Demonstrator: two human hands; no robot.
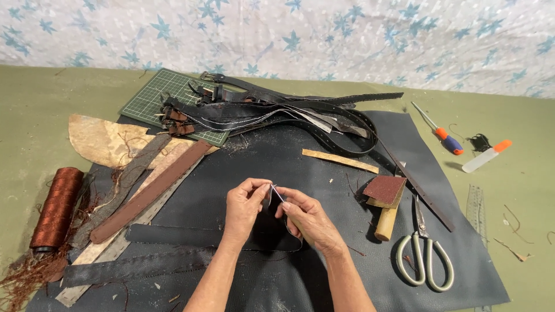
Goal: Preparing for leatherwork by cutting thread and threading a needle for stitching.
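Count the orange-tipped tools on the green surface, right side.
2: an orange-and-blue-handled screwdriver beside the dark leather sheet's upper right corner, and a white orange-capped knife just right of it.

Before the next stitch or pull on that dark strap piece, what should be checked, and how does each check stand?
1. Left hand pinches the dark leather piece: ok.
2. Right hand grips a thin metal point at the piece's top edge; its wooden handle shows under the palm: ok.
3. Point clear of the left fingertips: cannot tell, they sit very close.
4. Thread on the tool: cannot tell.
5. Scissors lie apart from both hands, on the black leather sheet: ok.
6. Brown thread spool lies far left of the hands: ok.
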